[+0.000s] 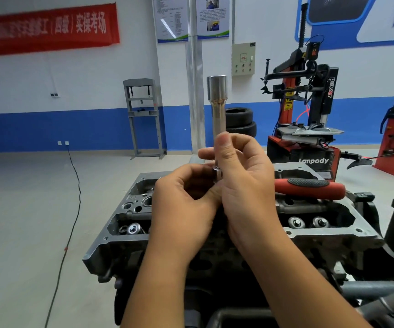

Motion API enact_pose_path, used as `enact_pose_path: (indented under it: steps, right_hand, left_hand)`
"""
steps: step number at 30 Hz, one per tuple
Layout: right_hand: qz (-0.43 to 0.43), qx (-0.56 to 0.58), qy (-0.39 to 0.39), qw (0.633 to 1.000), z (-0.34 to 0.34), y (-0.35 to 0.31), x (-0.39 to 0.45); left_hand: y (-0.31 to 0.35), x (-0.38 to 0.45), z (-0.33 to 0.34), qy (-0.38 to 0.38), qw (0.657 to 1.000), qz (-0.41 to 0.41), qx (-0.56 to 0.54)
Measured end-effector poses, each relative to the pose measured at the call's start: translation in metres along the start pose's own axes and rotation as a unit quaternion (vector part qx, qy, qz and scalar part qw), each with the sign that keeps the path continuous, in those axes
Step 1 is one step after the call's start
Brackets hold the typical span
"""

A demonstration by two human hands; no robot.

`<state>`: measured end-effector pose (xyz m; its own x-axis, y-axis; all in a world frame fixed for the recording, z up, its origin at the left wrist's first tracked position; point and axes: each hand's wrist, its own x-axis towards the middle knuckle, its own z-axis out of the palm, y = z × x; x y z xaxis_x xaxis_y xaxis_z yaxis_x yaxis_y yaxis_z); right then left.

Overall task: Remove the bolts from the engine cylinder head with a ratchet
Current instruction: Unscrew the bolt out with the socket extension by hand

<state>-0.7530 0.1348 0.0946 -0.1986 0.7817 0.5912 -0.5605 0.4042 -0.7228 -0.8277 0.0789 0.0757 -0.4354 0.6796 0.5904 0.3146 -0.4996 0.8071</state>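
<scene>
- Head view: the right hand (pixel 240 176) is curled round the lower shaft of a long silver socket (pixel 217 107), thumb and fingers pinching it so it stands upright above the engine, its wide open end uppermost.
- The left hand (pixel 186 200) sits just beside the right, touching it, with fingers curled in towards the socket's lower end; whether it actually grips the collar there I cannot tell (the right hand's thumb hides the contact).
- The ratchet handle (pixel 309 187), red with a black grip insert, sticks out sideways from behind the right hand, lying over the engine cylinder head (pixel 321 223); its head end is hidden.
- The cylinder head lies below both hands, open top facing up, with valve springs (pixel 296 222) showing in its recesses on either side of the forearms.
- Further back stand a tyre changer (pixel 309 110), stacked tyres (pixel 240 121) and a grey shop press (pixel 144 117) against a blue-and-white wall, well apart from the engine.
- A black cable (pixel 73 209) trails across the floor.
</scene>
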Motion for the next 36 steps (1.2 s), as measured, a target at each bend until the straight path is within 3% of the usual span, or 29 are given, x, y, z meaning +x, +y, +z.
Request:
enact_pose_path:
  steps: [3, 14, 21, 24, 30, 36]
  right_hand:
    - [-0.007, -0.005, 0.014, 1.000, 0.0001, -0.0023, -0.0011]
    - [-0.026, -0.021, 0.037, 0.999, -0.0046, -0.0005, -0.0015]
    - [0.030, 0.011, -0.010, 0.999, -0.0004, -0.0026, -0.0012]
    - [0.013, 0.019, -0.009, 1.000, -0.0006, -0.0039, -0.0033]
    - [-0.004, -0.002, 0.020, 1.000, -0.0035, 0.0011, -0.0011]
    - [0.022, 0.023, -0.014, 0.999, -0.0022, -0.0017, -0.0018]
  left_hand:
    - [-0.0046, 0.0015, -0.0008, 0.020, 1.000, 0.003, 0.016]
    - [-0.0019, 0.0008, -0.0035, -0.091, 0.996, -0.014, 0.000]
    - [-0.0091, 0.0030, -0.0003, 0.001, 1.000, 0.016, 0.004]
    - [-0.0097, 0.0016, -0.0001, 0.028, 0.999, 0.031, 0.025]
    - [-0.0021, 0.0000, -0.0039, -0.076, 0.997, 0.010, -0.011]
    - [-0.0017, -0.0007, -0.0004, -0.026, 1.000, 0.005, -0.003]
